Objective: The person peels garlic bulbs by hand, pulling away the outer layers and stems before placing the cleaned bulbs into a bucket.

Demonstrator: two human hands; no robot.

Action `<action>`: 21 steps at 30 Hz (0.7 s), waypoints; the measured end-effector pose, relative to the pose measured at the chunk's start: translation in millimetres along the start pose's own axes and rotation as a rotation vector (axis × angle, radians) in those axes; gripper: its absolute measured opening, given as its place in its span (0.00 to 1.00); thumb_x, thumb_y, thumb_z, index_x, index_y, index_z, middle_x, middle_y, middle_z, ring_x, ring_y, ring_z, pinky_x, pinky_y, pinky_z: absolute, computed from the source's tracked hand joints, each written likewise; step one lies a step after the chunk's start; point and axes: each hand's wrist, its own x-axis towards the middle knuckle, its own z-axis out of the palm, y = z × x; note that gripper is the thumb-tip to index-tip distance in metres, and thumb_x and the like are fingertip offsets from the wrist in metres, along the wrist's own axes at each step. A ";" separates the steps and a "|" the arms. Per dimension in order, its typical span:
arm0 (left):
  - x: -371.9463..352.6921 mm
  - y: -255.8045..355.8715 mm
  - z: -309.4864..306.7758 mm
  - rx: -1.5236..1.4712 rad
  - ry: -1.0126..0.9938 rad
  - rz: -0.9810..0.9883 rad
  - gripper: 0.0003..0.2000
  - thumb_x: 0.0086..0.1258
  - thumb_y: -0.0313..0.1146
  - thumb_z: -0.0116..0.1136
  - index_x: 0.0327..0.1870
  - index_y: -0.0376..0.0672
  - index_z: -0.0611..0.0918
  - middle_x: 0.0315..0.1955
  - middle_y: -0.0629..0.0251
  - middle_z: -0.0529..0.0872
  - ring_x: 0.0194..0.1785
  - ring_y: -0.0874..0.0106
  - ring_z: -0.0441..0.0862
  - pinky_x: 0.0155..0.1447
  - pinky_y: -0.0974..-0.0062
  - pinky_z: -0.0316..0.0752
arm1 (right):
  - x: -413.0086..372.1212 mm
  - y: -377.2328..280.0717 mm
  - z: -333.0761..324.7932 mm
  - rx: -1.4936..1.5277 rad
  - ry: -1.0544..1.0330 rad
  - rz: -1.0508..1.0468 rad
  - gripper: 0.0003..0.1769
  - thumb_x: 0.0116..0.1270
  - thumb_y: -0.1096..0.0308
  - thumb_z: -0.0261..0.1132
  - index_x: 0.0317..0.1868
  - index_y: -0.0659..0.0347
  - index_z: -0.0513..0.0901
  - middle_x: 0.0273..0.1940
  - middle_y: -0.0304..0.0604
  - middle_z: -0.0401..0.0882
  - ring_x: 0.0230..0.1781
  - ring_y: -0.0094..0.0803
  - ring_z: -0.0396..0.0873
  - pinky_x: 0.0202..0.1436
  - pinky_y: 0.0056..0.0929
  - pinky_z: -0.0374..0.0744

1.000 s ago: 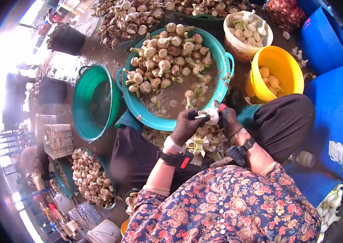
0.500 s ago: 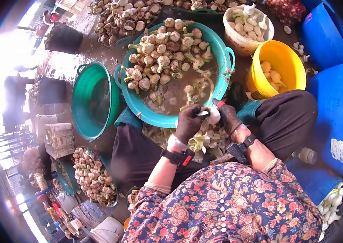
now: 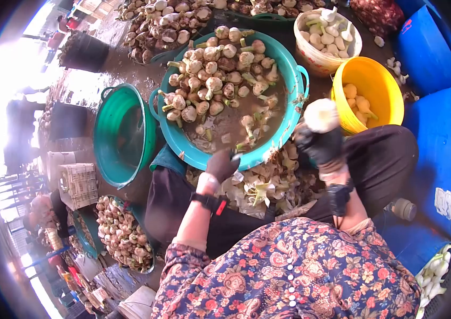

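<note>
A clean white garlic bulb (image 3: 322, 115) is held up in my right hand (image 3: 318, 144), near the yellow bucket (image 3: 390, 95); hand and bulb are blurred by motion. My left hand (image 3: 222, 164), in a dark glove, is closed at the near rim of the turquoise tub (image 3: 209, 156). A small shiny bit shows at its fingertips, too little to name. Untrimmed garlic bulbs (image 3: 214, 85) with dirty skins and cut stems are heaped in that tub. Garlic peelings (image 3: 257, 191) lie between my legs.
A green tub (image 3: 122, 135) stands at left, with a basin of garlic (image 3: 124, 234) below it. A white bucket (image 3: 310, 56) of cleaned bulbs is behind the yellow one. Blue containers (image 3: 433, 138) line the right side.
My hands were together over the bulb at the tub's near rim. The right hand has carried the bulb up and right; my left hand has moved left and slightly down.
</note>
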 end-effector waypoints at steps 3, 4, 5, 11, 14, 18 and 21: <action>47.9 3.0 9.5 0.187 0.216 0.254 0.25 0.49 0.34 0.63 0.53 0.51 0.79 0.58 0.48 0.71 0.60 0.49 0.69 0.59 0.59 0.70 | -10.6 -26.9 13.2 -0.116 -0.369 -0.015 0.35 0.67 0.42 0.49 0.60 0.64 0.69 0.34 0.41 0.73 0.32 0.27 0.68 0.36 0.28 0.69; 72.1 2.2 15.4 0.287 0.256 0.355 0.25 0.48 0.34 0.63 0.54 0.53 0.79 0.61 0.49 0.68 0.62 0.48 0.66 0.60 0.58 0.69 | -5.9 -31.8 8.7 -0.141 -0.365 0.000 0.37 0.67 0.39 0.49 0.61 0.65 0.68 0.36 0.42 0.74 0.33 0.28 0.69 0.36 0.29 0.71; 96.6 1.8 22.5 0.387 0.299 0.455 0.26 0.48 0.34 0.63 0.54 0.54 0.79 0.63 0.50 0.65 0.64 0.46 0.63 0.62 0.57 0.67 | 3.4 -29.8 -5.5 -0.270 -0.230 -0.031 0.38 0.67 0.37 0.47 0.59 0.65 0.70 0.36 0.43 0.76 0.34 0.29 0.71 0.38 0.30 0.73; 191.4 -10.6 65.4 0.224 -0.244 0.213 0.25 0.49 0.34 0.65 0.54 0.50 0.79 0.49 0.50 0.79 0.54 0.54 0.77 0.60 0.61 0.70 | 26.4 8.0 -43.2 -0.739 0.237 0.041 0.33 0.67 0.38 0.51 0.48 0.64 0.77 0.28 0.39 0.77 0.23 0.27 0.75 0.28 0.24 0.76; 155.7 -16.3 29.6 -0.552 -0.268 0.117 0.27 0.50 0.36 0.69 0.54 0.40 0.77 0.41 0.56 0.84 0.44 0.66 0.81 0.55 0.70 0.74 | 31.2 21.7 -53.7 -1.112 0.376 -0.032 0.30 0.65 0.38 0.55 0.36 0.61 0.81 0.21 0.36 0.75 0.20 0.25 0.74 0.26 0.25 0.73; 100.0 -3.7 21.9 -0.925 -0.219 0.331 0.29 0.49 0.35 0.73 0.53 0.34 0.75 0.41 0.63 0.83 0.42 0.76 0.80 0.49 0.77 0.75 | 44.0 43.9 -81.6 -1.652 0.283 -0.324 0.31 0.63 0.38 0.57 0.25 0.62 0.80 0.18 0.47 0.73 0.22 0.36 0.76 0.29 0.35 0.71; 20.2 48.7 -10.5 -0.803 -0.129 0.342 0.28 0.53 0.34 0.72 0.55 0.35 0.75 0.42 0.65 0.83 0.45 0.77 0.78 0.52 0.78 0.73 | 35.3 57.3 -74.8 -1.816 0.212 -0.465 0.26 0.60 0.41 0.62 0.27 0.60 0.81 0.23 0.52 0.77 0.26 0.49 0.76 0.31 0.37 0.72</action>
